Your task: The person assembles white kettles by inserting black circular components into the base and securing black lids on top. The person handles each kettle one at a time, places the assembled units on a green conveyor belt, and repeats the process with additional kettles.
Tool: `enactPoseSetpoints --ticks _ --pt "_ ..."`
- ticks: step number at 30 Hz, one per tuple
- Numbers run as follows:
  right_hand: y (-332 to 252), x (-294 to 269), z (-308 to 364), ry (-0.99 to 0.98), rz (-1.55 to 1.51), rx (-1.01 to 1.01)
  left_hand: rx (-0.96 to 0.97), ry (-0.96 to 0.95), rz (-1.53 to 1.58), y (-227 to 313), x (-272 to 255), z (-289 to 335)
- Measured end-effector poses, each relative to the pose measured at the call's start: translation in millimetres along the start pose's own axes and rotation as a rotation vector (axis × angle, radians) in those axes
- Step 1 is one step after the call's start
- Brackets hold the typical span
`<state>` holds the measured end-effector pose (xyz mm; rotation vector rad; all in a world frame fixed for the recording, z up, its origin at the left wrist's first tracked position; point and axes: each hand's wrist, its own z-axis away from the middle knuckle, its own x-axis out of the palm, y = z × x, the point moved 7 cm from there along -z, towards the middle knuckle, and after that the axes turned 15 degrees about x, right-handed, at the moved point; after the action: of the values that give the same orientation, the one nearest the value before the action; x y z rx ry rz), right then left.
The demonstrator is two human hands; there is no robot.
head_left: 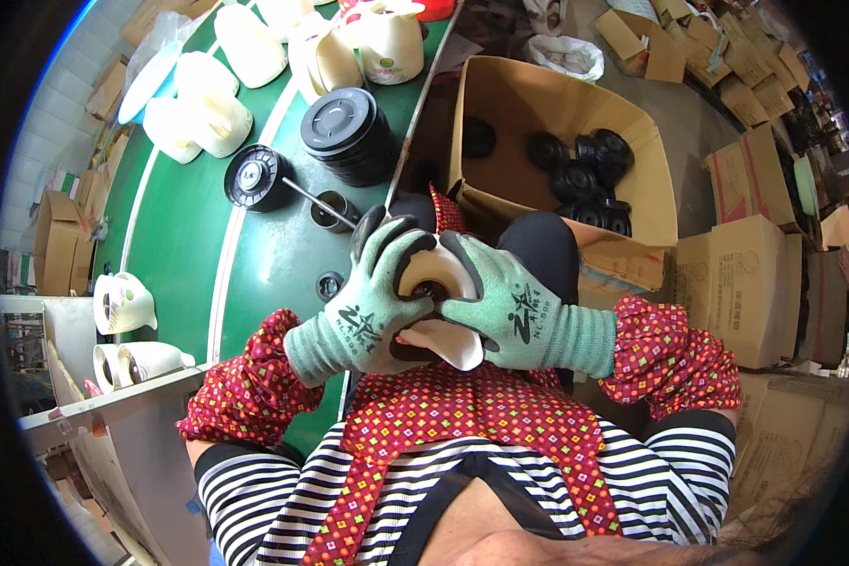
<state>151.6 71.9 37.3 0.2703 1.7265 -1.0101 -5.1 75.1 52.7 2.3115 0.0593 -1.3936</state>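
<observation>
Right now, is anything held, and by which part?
The left hand and right hand hold a cream-coloured jug by opposite sides, around its open end.

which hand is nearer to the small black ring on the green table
Left. The left hand is just to the right of the small black ring, holding the pale jug; the right hand is farther right, on the jug's other side.

Left of the gloved fingers (385, 243), a small round black part (329, 286) lies on the flat green table (274, 255); beyond them, leftward, stand stacked round black lids (349, 141); rightward, an open brown cardboard box (538, 94).
</observation>
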Motion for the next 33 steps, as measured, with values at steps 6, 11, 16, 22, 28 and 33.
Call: enactPoseSetpoints --ticks 6,11,16,22,28,33 --pt "60.0 -0.6 12.3 0.187 -0.505 0.180 -0.076 0.336 0.012 -13.9 -28.8 8.6" --pt "131.8 106.0 42.2 0.128 -1.653 0.728 -0.205 0.614 -0.106 0.6 -18.7 14.3" --pt "174.7 50.2 59.6 0.499 -0.913 0.722 -0.325 0.624 0.044 18.5 33.9 34.4" --pt "157.2 -51.1 9.5 0.559 -0.136 0.497 -0.465 0.196 -0.136 -79.5 53.3 106.8" --pt "100.1 26.8 -39.8 0.172 0.178 0.576 -0.551 -0.453 -0.466 -208.9 52.6 160.3" --pt "125.5 3.0 -28.0 0.072 -0.154 0.520 -0.580 -0.408 -0.393 -218.9 58.9 168.3"
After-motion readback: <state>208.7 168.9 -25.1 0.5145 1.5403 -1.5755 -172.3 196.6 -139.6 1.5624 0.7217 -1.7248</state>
